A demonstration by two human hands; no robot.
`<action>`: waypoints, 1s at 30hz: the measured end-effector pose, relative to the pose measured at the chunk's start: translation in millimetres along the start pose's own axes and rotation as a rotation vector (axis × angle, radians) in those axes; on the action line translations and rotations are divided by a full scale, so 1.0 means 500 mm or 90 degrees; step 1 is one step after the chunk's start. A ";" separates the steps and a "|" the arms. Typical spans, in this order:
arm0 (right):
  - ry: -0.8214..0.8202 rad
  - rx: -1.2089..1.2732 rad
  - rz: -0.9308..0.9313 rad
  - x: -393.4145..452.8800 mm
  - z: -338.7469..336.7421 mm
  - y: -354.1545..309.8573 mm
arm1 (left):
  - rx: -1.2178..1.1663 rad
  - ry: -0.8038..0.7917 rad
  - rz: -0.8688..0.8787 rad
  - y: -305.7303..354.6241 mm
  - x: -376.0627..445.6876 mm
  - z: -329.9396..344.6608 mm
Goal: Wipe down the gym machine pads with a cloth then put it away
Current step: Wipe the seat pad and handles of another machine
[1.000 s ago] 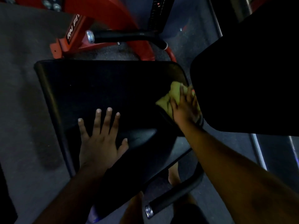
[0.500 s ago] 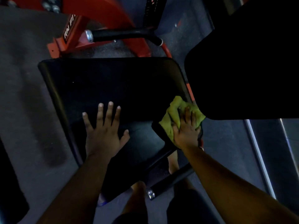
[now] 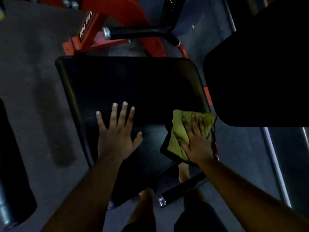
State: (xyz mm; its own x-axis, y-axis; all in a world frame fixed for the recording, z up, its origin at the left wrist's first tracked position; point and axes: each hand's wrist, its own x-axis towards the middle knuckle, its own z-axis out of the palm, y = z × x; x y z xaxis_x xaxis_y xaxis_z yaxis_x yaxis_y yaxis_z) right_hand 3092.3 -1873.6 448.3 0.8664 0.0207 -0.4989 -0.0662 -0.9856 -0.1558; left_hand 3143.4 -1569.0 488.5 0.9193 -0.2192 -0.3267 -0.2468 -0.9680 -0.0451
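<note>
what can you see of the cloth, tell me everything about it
The cloth is yellow-green, soft and bunched into folds, like a thin towel. It lies on the right edge of the black seat pad, near the corner closest to the person, just below the second black pad. The right hand presses flat on it with fingers spread, covering its right part. The left hand rests bare on the seat pad, apart from the cloth.

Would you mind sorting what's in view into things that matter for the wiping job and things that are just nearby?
In the job: cloth, seat pad, back pad, right hand pressing the cloth, left hand flat on the seat pad.

Just nearby: red frame, upper handle, lower handle.
</note>
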 end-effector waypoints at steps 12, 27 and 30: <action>0.097 -0.042 -0.095 0.319 -0.124 -0.165 | -0.032 0.042 -0.003 0.000 0.002 -0.009; 0.116 0.005 -0.111 0.437 -0.166 -0.291 | -0.017 0.041 -0.035 0.000 0.009 0.005; 0.107 -0.047 -0.184 0.222 -0.089 -0.194 | -0.028 0.035 -0.041 0.001 0.006 -0.001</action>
State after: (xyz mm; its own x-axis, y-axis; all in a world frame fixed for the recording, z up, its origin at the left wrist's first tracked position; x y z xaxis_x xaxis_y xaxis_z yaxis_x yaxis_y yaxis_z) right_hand 3216.9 -1783.0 446.2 0.9142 0.2783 -0.2944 0.2241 -0.9528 -0.2049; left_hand 3146.2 -1570.2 487.9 0.9486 -0.1610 -0.2725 -0.1737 -0.9845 -0.0231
